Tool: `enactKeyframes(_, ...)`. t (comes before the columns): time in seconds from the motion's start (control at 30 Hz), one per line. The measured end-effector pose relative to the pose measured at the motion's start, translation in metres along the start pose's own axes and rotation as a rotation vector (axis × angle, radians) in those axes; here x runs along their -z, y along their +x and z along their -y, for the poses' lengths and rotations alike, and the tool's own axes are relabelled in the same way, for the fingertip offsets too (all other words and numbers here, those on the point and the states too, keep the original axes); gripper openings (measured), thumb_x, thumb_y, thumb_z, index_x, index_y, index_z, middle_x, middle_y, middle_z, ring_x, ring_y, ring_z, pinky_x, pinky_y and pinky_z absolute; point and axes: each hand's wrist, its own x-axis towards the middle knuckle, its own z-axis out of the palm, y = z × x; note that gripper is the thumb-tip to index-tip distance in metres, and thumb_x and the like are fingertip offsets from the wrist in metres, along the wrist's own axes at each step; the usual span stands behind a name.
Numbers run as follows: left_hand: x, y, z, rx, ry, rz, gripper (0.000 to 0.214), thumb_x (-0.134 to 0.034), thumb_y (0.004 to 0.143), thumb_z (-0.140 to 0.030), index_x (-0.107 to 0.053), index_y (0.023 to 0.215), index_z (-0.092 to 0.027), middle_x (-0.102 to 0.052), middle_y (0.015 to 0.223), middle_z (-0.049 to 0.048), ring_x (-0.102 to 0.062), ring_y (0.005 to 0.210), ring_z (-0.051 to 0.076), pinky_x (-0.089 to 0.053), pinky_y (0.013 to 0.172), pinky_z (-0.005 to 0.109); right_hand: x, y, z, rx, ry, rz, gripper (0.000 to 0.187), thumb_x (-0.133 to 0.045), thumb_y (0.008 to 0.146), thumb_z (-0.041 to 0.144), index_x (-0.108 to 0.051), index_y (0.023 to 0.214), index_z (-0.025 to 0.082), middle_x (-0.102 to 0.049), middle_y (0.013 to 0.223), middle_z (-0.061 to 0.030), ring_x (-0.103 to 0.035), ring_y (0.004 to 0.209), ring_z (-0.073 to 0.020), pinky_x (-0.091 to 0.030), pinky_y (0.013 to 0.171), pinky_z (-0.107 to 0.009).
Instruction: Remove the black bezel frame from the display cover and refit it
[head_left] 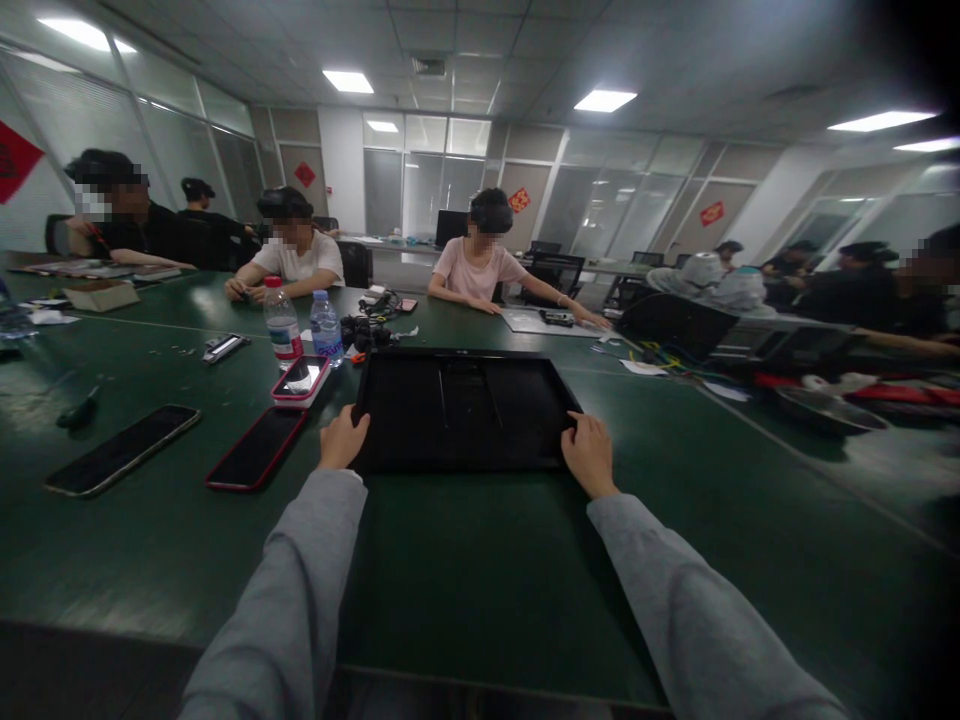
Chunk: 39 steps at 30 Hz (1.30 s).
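A black rectangular monitor casing [472, 415] lies on the green table in front of me. It looks like a shallow recess with a raised rim, and two thin lines run across its dark inner face. My left hand [345, 438] grips the left side near the front corner, with its thumb on the rim. At the right side, my right hand [589, 453] holds the rim, its fingers partly curled over the edge. The undersides of the casing and the fingertips beneath it are hidden.
Left of the casing lie a red-edged phone [259, 450], a larger phone [124, 450] and a small phone on a white box [300, 380]. Behind them stand two bottles [326, 330]. Tangled cables [367, 325] lie beyond. Several people sit around the table [480, 590].
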Motion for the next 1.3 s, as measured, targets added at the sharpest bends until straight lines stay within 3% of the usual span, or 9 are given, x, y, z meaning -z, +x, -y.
enactKeyframes(0.47, -0.002, 0.001, 0.002, -0.004, 0.007, -0.005, 0.052, -0.041, 0.096, -0.046, -0.05, 0.138, -0.016, -0.065, 0.131, 0.0157, -0.057, 0.126, 0.03, -0.037, 0.106, 0.045, 0.0, 0.008, 0.022, -0.105, -0.028, 0.118, 0.045, -0.042, 0.089, 0.026, -0.054, 0.13, 0.012, -0.061, 0.124, -0.0174, -0.053, 0.117, -0.032, -0.042, 0.097, -0.05)
enactKeyframes(0.63, 0.0, -0.001, -0.001, -0.001, -0.003, -0.005, 0.051, -0.041, 0.096, -0.045, -0.051, 0.137, -0.017, -0.066, 0.13, 0.0154, -0.058, 0.125, 0.03, -0.037, 0.106, 0.045, -0.023, 0.05, 0.063, 0.059, 0.154, 0.154, 0.049, -0.042, 0.089, 0.026, -0.053, 0.134, 0.01, -0.055, 0.135, -0.0208, -0.05, 0.125, -0.0324, -0.044, 0.1, -0.05)
enactKeyframes(0.73, 0.002, -0.002, -0.002, -0.014, -0.02, -0.008, 0.05, -0.041, 0.097, -0.044, -0.051, 0.136, -0.015, -0.065, 0.13, 0.0167, -0.057, 0.126, 0.031, -0.037, 0.106, 0.044, -0.039, 0.077, 0.094, 0.117, 0.157, 0.183, 0.056, -0.042, 0.091, 0.029, -0.045, 0.143, 0.009, -0.039, 0.152, -0.0226, -0.037, 0.139, -0.0347, -0.039, 0.107, -0.054)
enactKeyframes(0.87, 0.002, -0.002, -0.002, -0.012, -0.038, -0.008, 0.049, -0.042, 0.096, -0.043, -0.051, 0.136, -0.015, -0.064, 0.132, 0.0168, -0.057, 0.126, 0.032, -0.037, 0.106, 0.046, -0.06, 0.101, 0.117, 0.252, 0.102, 0.178, 0.068, -0.038, 0.095, 0.036, -0.023, 0.155, 0.008, -0.015, 0.164, -0.0196, -0.013, 0.151, -0.032, -0.022, 0.117, -0.057)
enactKeyframes(1.07, 0.0, -0.001, -0.001, -0.008, -0.039, -0.016, 0.049, -0.044, 0.096, -0.044, -0.052, 0.136, -0.015, -0.064, 0.131, 0.0178, -0.057, 0.127, 0.031, -0.036, 0.108, 0.046, -0.091, 0.114, 0.125, 0.139, 0.111, 0.363, 0.073, -0.04, 0.098, 0.045, -0.027, 0.152, -0.002, -0.017, 0.161, -0.0283, -0.019, 0.149, -0.0368, -0.014, 0.117, -0.06)
enactKeyframes(1.17, 0.0, -0.002, -0.001, -0.008, -0.034, -0.022, 0.049, -0.044, 0.096, -0.044, -0.052, 0.135, -0.016, -0.064, 0.132, 0.018, -0.058, 0.126, 0.03, -0.037, 0.107, 0.044, -0.09, 0.113, 0.141, 0.149, 0.114, 0.375, 0.071, -0.038, 0.1, 0.044, -0.029, 0.151, -0.005, -0.019, 0.159, -0.0297, -0.018, 0.148, -0.0367, -0.008, 0.116, -0.063)
enactKeyframes(1.3, -0.003, 0.0, 0.002, -0.031, -0.02, -0.012, 0.049, -0.042, 0.096, -0.045, -0.053, 0.134, -0.015, -0.065, 0.129, 0.0206, -0.06, 0.123, 0.031, -0.04, 0.104, 0.044, -0.069, 0.092, 0.171, 0.258, 0.176, 0.398, 0.062, -0.04, 0.1, 0.045, -0.035, 0.153, 0.012, -0.023, 0.162, -0.0192, -0.021, 0.15, -0.0309, -0.007, 0.119, -0.059)
